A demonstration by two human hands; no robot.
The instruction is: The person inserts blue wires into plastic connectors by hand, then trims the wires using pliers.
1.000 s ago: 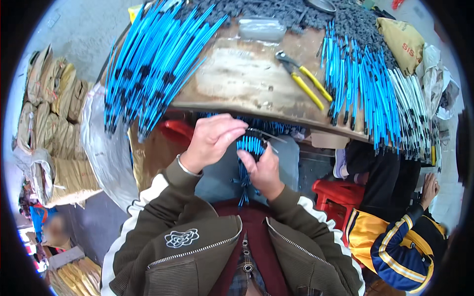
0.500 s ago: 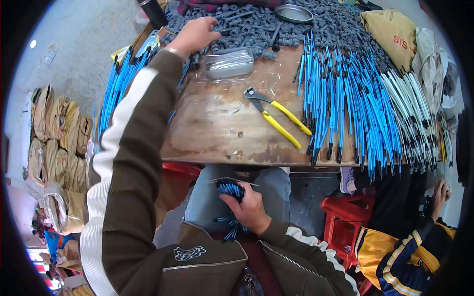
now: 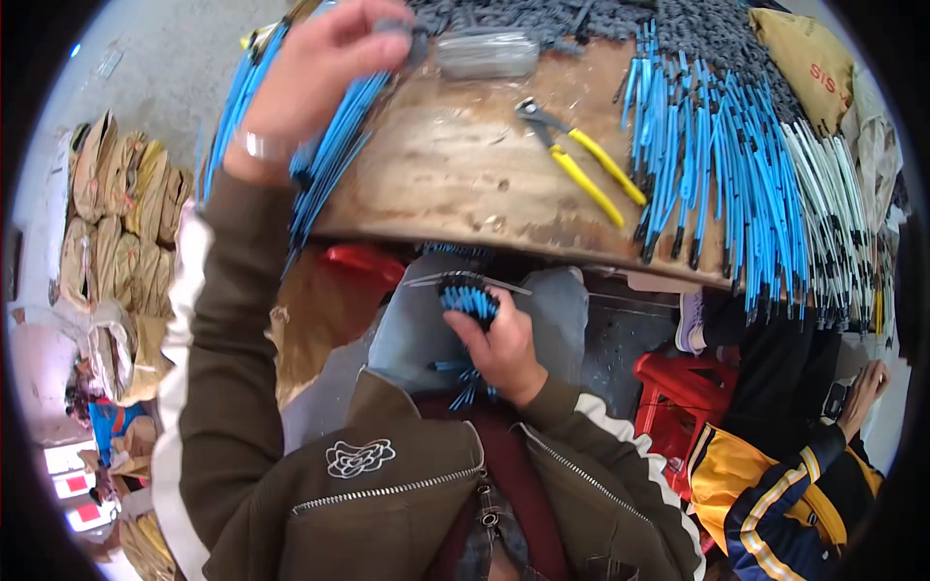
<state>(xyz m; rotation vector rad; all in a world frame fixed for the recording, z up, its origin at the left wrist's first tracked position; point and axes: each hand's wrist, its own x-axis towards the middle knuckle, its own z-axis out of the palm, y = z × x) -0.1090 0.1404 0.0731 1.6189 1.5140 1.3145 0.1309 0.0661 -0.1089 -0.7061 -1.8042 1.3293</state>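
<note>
At the upper left my left hand (image 3: 334, 68) is raised over the table's edge, fingers closed on a small grey plastic fitting (image 3: 415, 44); blur hides its exact shape. My right hand (image 3: 509, 349) is low over my lap, wrapped round a bundle of thin blue rods with black tips (image 3: 468, 300). Thin pale strips (image 3: 511, 286) stick out sideways near the bundle's top. Below the fist, the rods' other ends fan out. Yellow-handled pincers (image 3: 586, 160) lie on the wooden table (image 3: 446, 184), near a clear plastic box of pale strips (image 3: 487, 55).
Grey fittings (image 3: 572, 21) are heaped along the far side. Blue rods (image 3: 717, 174) and white rods (image 3: 833, 213) lie at the right, with more blue rods (image 3: 334, 155) under my left arm. A person in a yellow and navy jacket (image 3: 765, 494) sits near a red stool (image 3: 678, 397).
My left hand has come back from the grey heap toward me with a grey fitting in its fingers. The view has shifted, so the table appears higher. My right hand still grips the rods.
</note>
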